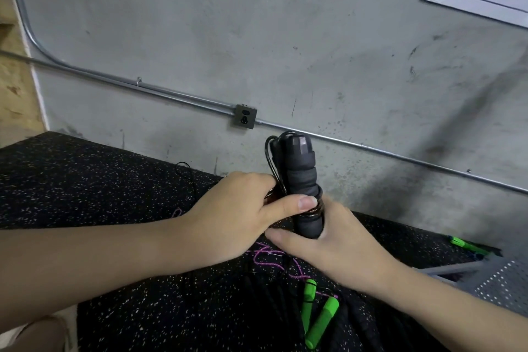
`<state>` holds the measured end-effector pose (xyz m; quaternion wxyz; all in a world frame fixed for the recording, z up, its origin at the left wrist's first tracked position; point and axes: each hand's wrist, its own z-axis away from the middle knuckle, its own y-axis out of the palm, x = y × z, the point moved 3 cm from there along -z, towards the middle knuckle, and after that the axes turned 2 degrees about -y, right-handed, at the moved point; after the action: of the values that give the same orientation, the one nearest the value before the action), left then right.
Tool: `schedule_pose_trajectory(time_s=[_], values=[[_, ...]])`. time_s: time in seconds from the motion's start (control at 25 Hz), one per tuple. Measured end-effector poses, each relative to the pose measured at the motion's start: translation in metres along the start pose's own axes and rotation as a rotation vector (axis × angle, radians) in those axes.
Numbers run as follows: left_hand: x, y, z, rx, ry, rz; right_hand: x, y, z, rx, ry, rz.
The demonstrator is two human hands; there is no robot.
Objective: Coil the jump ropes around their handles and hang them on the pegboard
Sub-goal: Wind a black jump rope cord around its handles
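Item: black jump rope, coiling in progress. Left hand (237, 208): the wound cord (313, 208) is being pinned against the handles, thumb pressed flat across the turns, remaining fingers curled behind (mostly hidden). Black handles (303, 180): being held upright, side by side, above the speckled mat (85, 180). Right hand (328, 243): the lower handle end is being gripped, fingers wrapped round it, thumb lying along beneath. Green-handled rope (317, 314): lying uncoiled on the mat below. Next judged: the loose end being tucked, then the bundle hung (no pegboard is clearly identifiable).

Grey concrete wall (285, 37) — metal conduit (171, 93), speckled black floor mat (85, 180).
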<state>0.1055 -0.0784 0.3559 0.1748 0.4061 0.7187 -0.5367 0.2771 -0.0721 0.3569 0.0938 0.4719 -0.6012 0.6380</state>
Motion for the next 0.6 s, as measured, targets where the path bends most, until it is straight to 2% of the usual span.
schedule_pose_trajectory(time_s=[0.12, 0.2, 0.32, 0.44, 0.6], values=[[0.005, 0.002, 0.003, 0.143, 0.067, 0.116, 0.005, 0.004, 0.008, 0.352, 0.103, -0.638], [0.006, 0.005, 0.005, 0.219, 0.098, 0.184, 0.004, 0.007, 0.011, 0.450, 0.152, -0.826], [0.015, 0.002, 0.004, 0.313, 0.025, 0.168, 0.002, 0.008, 0.009, 0.388, 0.081, -0.690], [0.023, -0.001, 0.002, 0.192, -0.063, 0.010, -0.002, 0.005, 0.004, 0.190, 0.116, -0.695], [0.011, 0.005, 0.006, 0.054, 0.000, 0.033, -0.005, 0.000, -0.002, 0.077, 0.112, -0.704]])
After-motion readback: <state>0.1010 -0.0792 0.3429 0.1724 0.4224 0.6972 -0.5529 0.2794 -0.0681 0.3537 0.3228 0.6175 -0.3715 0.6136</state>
